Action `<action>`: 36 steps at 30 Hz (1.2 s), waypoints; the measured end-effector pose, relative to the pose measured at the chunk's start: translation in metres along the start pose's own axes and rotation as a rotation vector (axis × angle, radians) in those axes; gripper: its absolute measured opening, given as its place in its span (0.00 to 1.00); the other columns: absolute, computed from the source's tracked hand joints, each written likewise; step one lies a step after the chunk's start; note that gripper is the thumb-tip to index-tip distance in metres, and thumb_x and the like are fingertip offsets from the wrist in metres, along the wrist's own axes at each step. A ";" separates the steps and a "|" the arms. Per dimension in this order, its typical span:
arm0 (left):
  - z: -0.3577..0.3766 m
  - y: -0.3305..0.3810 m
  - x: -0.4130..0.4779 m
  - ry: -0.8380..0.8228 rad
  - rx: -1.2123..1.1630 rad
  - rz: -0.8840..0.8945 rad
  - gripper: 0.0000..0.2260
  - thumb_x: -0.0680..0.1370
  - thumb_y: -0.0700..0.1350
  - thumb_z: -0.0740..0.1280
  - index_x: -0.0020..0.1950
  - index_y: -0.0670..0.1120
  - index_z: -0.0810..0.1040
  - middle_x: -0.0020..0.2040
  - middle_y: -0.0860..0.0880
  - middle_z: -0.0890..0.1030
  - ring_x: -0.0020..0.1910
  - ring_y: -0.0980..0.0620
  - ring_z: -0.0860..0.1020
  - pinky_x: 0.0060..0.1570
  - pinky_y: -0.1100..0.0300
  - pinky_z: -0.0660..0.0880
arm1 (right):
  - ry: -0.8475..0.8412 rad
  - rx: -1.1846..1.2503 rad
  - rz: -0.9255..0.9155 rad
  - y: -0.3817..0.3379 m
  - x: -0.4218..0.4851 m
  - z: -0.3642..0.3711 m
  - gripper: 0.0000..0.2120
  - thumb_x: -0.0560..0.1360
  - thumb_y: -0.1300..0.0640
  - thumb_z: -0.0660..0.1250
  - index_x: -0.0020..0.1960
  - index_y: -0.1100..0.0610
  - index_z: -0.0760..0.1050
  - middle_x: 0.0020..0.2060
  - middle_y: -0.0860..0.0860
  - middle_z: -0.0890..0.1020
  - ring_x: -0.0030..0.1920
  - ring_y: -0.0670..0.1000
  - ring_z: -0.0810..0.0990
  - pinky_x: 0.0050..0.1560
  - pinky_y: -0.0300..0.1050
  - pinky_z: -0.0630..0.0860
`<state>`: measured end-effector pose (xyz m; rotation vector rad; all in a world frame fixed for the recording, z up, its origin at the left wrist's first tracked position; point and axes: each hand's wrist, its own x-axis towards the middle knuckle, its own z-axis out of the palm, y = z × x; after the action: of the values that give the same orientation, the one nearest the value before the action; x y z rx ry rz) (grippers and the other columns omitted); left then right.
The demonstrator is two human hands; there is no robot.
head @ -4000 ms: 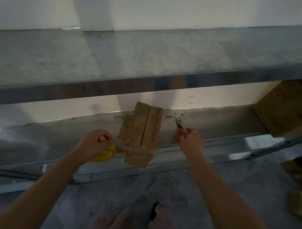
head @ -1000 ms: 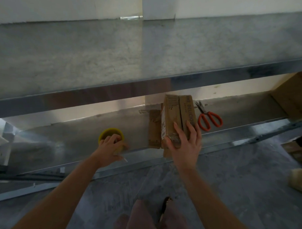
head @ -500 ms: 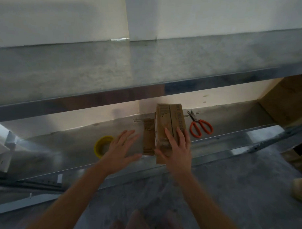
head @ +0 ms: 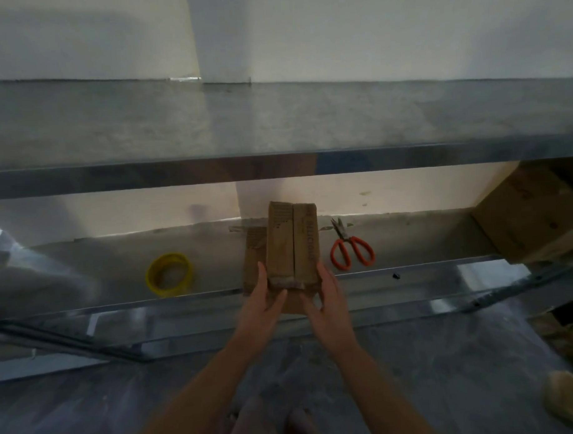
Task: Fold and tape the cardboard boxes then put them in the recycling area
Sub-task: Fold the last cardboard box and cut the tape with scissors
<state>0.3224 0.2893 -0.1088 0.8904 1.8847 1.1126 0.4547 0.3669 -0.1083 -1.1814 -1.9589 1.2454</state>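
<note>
While my left hand [head: 262, 302] and right hand [head: 325, 296] clasp the folded box [head: 292, 242] on the shelf [head: 409, 240], tape [head: 169, 274] lies left of it, scissors [head: 353, 250] right.

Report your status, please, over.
Left hand, right hand: both holding folded brown cardboard box at metal shelf edge. Yellow tape roll, orange-handled scissors aside. Nothing blocking.

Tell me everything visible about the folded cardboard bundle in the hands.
The folded cardboard bundle is brown, worn, flattened into long panels, dark print along one. It sits lengthwise on the metal lower shelf, its near end overhanging the edge. The left hand and right hand grip that end from either side.
</note>
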 end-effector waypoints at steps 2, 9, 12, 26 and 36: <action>0.007 0.000 -0.004 0.062 0.072 0.027 0.35 0.76 0.65 0.58 0.75 0.64 0.39 0.70 0.56 0.71 0.65 0.56 0.73 0.59 0.66 0.68 | -0.027 0.086 0.041 0.004 0.007 -0.010 0.28 0.79 0.60 0.67 0.76 0.54 0.63 0.73 0.52 0.68 0.72 0.49 0.68 0.72 0.52 0.68; -0.009 0.003 0.026 0.172 0.507 0.179 0.29 0.76 0.55 0.69 0.75 0.58 0.62 0.63 0.45 0.78 0.56 0.46 0.79 0.55 0.57 0.74 | -0.083 -0.029 -0.121 0.018 0.040 -0.033 0.20 0.73 0.62 0.75 0.64 0.53 0.77 0.61 0.53 0.77 0.62 0.49 0.76 0.59 0.31 0.74; -0.006 0.010 0.033 0.167 0.482 0.180 0.29 0.76 0.52 0.69 0.75 0.55 0.63 0.66 0.44 0.76 0.58 0.46 0.78 0.60 0.51 0.75 | -0.050 -0.110 -0.138 0.020 0.049 -0.027 0.19 0.74 0.58 0.74 0.64 0.51 0.77 0.61 0.51 0.77 0.61 0.47 0.76 0.59 0.39 0.78; -0.053 0.019 0.046 -0.231 0.242 0.161 0.35 0.67 0.37 0.77 0.68 0.58 0.69 0.61 0.54 0.73 0.55 0.61 0.78 0.54 0.61 0.78 | -0.487 -0.105 -0.165 0.017 0.075 -0.066 0.30 0.70 0.65 0.75 0.69 0.49 0.73 0.65 0.50 0.74 0.66 0.49 0.74 0.66 0.49 0.75; -0.029 0.019 0.043 0.151 0.378 0.181 0.18 0.72 0.43 0.74 0.60 0.56 0.78 0.56 0.54 0.77 0.48 0.59 0.77 0.52 0.70 0.73 | -0.276 -0.062 -0.108 0.014 0.072 -0.046 0.22 0.71 0.60 0.76 0.60 0.43 0.76 0.59 0.47 0.79 0.57 0.43 0.78 0.65 0.46 0.75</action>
<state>0.2807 0.3218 -0.0927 1.2360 2.2197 0.9636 0.4624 0.4532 -0.1024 -0.9591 -2.2426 1.3590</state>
